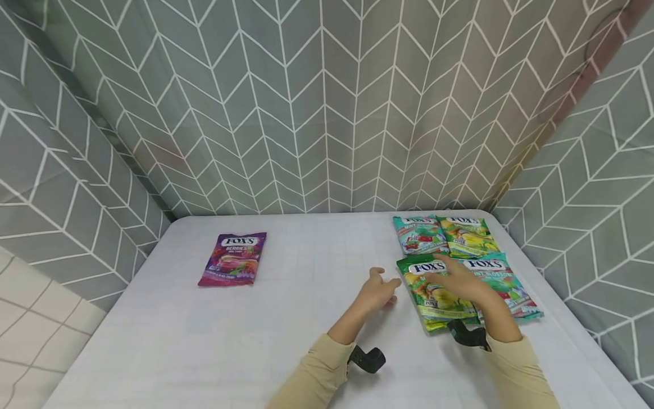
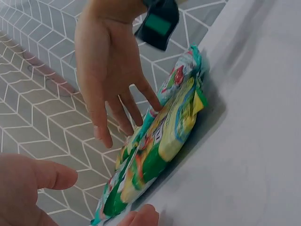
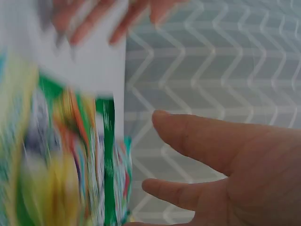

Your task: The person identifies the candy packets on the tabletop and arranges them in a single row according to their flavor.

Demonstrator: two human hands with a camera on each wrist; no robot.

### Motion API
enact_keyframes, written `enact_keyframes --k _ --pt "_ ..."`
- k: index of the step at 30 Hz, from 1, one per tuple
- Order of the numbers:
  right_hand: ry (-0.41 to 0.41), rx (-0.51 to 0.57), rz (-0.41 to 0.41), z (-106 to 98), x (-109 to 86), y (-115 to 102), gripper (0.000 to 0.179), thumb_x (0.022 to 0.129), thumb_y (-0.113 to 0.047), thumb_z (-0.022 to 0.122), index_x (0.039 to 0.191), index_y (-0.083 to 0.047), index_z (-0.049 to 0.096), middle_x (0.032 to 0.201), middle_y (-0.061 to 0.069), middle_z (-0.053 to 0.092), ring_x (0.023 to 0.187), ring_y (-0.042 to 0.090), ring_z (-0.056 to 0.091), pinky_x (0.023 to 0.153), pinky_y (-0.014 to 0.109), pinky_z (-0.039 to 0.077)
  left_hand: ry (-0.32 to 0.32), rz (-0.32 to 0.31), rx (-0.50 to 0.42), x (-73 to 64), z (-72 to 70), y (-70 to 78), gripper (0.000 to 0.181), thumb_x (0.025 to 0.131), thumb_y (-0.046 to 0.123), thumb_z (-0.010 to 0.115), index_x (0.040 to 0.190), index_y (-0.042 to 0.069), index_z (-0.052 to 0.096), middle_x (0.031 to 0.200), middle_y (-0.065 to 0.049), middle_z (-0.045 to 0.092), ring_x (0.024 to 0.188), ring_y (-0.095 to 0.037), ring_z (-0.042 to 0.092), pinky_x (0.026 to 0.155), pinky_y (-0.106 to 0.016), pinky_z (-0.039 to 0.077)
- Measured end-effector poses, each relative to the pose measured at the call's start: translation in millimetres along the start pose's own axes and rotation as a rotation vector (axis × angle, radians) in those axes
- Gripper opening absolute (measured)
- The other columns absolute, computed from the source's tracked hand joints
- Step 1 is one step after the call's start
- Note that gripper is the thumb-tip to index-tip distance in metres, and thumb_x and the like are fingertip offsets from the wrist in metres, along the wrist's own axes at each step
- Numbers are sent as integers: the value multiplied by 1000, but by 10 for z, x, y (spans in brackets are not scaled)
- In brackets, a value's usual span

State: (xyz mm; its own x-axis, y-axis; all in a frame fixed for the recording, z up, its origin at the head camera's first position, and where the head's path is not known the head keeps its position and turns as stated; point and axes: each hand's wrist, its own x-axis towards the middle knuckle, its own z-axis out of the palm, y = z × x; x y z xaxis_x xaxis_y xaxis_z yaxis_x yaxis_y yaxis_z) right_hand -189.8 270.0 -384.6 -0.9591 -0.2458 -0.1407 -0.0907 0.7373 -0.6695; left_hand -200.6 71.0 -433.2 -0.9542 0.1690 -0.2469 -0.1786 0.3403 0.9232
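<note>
A green and yellow Fox's candy bag (image 1: 431, 301) lies flat at the front of a group on the right of the table. My right hand (image 1: 460, 282) is over its upper right part, fingers outstretched and hiding some of its print. In the left wrist view that right hand (image 2: 113, 77) has long, straight fingers, one tip right at the bags. Just left of the same bag is my left hand (image 1: 377, 292), holding nothing, its fingers loosely spread. Partly behind the right wrist lies a teal Mint Blossom candy bag (image 1: 516, 292).
Behind those two bags lie another teal bag (image 1: 420, 236) and another yellow-green bag (image 1: 467, 237), side by side. A purple Berries bag (image 1: 236, 261) lies apart on the left of the white table (image 1: 153, 341). Grey patterned curtains (image 1: 327, 113) stand around the back and sides.
</note>
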Motion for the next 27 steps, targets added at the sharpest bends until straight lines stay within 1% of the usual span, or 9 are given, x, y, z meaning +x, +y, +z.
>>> enact_keyframes --k 2,4,7,9,12,16,19,23,27 --pt "-11 30 32 -68 -11 92 75 100 -33 52 144 16 17 144 44 18 125 60 31 94 68 34 -23 -15 -36 -16 82 -11 53 94 24 59 137 0 39 76 -6 64 60 -17 63 61 -28 53" --pt "-24 41 64 -125 -26 160 75 100 -34 51 145 16 17 144 45 16 125 61 29 94 68 34 -58 -26 -79 -36 142 -20 50 94 23 59 135 0 41 79 -6 64 63 -19 66 60 -30 55" --pt "-53 66 103 -212 -61 203 74 101 -36 49 145 15 18 141 45 20 124 61 29 92 65 38 -114 -48 -143 -59 212 -32 47 95 22 58 133 -1 42 83 -6 64 67 -20 68 61 -31 57" --pt "-73 87 122 -248 -78 211 72 102 -36 47 145 14 18 138 46 25 120 59 37 89 61 43 -140 -64 -172 -73 238 -48 48 96 22 58 134 -3 42 84 -6 64 69 -21 69 62 -31 57" --pt "-89 126 142 -265 -76 213 71 103 -34 46 145 15 17 134 47 29 114 56 46 85 55 49 -157 -59 -167 -92 241 -78 49 96 23 58 134 -5 43 83 -7 65 70 -22 69 63 -31 57" --pt "-87 145 181 -289 -58 239 71 103 -31 46 142 20 17 134 48 27 115 55 46 85 53 50 -180 -33 -137 -101 220 -113 47 95 21 57 131 -7 47 80 -7 66 69 -20 69 64 -29 56" --pt "-88 107 207 -326 -51 274 67 102 -28 47 136 24 23 126 46 39 111 54 49 83 50 52 -221 -21 -139 -93 218 -116 44 95 20 57 129 -7 49 78 -7 67 69 -20 69 64 -30 56" --pt "-98 43 215 -355 -36 310 57 102 -25 49 126 26 39 113 38 53 105 51 55 80 48 53 -282 -25 -153 -84 217 -109 42 96 19 57 130 -5 48 77 -9 68 70 -23 69 64 -31 57" --pt "-97 45 206 -351 -11 337 48 99 -18 53 119 26 47 110 36 55 103 49 56 78 47 54 -330 -23 -168 -78 220 -112 44 97 19 57 133 -4 46 79 -10 69 71 -24 70 64 -32 57"
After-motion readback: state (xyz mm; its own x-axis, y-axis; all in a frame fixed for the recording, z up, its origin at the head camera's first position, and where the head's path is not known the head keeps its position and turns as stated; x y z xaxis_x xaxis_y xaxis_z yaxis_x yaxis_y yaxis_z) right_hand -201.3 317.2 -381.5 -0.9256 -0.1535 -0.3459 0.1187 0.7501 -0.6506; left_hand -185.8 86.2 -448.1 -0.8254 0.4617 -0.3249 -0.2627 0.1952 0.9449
